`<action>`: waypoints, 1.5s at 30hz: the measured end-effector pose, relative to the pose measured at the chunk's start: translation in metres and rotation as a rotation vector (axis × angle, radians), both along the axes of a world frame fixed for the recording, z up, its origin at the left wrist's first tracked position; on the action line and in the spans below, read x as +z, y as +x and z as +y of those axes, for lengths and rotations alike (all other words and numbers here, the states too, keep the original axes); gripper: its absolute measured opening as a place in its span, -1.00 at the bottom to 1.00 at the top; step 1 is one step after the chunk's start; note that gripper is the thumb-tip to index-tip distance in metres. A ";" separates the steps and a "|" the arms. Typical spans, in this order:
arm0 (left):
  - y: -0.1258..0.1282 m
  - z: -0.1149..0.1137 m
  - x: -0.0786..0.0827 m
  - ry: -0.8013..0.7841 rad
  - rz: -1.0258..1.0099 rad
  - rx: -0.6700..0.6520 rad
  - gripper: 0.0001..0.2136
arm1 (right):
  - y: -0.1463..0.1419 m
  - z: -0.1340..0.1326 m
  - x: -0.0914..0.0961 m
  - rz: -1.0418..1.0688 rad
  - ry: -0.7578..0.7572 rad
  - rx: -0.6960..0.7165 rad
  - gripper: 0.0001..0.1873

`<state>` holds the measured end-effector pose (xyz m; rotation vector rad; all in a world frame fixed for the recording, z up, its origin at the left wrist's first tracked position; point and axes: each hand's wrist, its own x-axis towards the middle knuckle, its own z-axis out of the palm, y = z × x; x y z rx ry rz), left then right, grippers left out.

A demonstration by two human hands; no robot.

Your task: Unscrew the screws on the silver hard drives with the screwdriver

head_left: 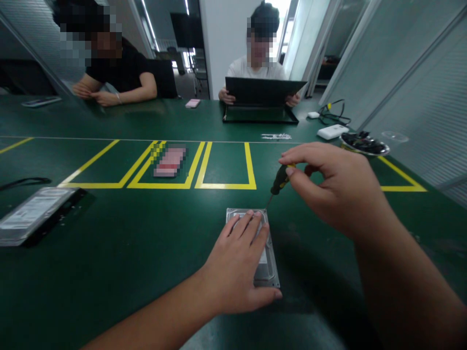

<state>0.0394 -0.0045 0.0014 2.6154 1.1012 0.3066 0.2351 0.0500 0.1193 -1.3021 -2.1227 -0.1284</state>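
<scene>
A silver hard drive [272,265] lies flat on the green table in front of me. My left hand [241,257] rests on top of it, fingers stretched out over the label and thumb spread at the near edge, covering much of the cover. Between the thumb and fingertips of my right hand [328,187] is a screwdriver [280,181] with a dark green and yellow handle. Tilted, its thin shaft points down to the drive's far right corner. Whether the tip sits in a screw is too small to tell.
Another drive [34,214] lies at the left. Yellow tape [226,186] marks boxes; a pink packet [170,160] is in one. At the right are a dish of dark parts [365,142], a white box [332,131] and a cable [335,114]. Two people sit opposite, one holding a dark panel [260,91].
</scene>
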 end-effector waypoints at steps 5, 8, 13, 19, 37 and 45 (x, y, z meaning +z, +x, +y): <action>0.000 0.000 0.001 0.001 0.006 0.001 0.01 | 0.001 0.001 -0.001 0.004 -0.019 -0.015 -0.83; 0.000 0.000 0.002 0.002 0.007 0.002 0.00 | 0.000 0.001 -0.001 -0.001 -0.023 -0.004 -0.83; 0.000 0.001 0.003 -0.012 0.011 -0.004 0.00 | -0.001 0.001 -0.001 0.010 0.014 -0.002 -0.83; 0.000 0.000 0.002 -0.007 0.003 0.000 0.00 | 0.000 0.001 -0.002 0.001 -0.012 -0.004 -0.83; 0.000 0.000 0.000 0.001 0.004 0.001 0.00 | -0.001 0.000 0.000 -0.025 -0.042 -0.019 -0.81; 0.001 0.000 0.000 0.008 0.010 -0.003 0.00 | 0.001 0.004 -0.003 0.017 -0.021 0.021 -0.83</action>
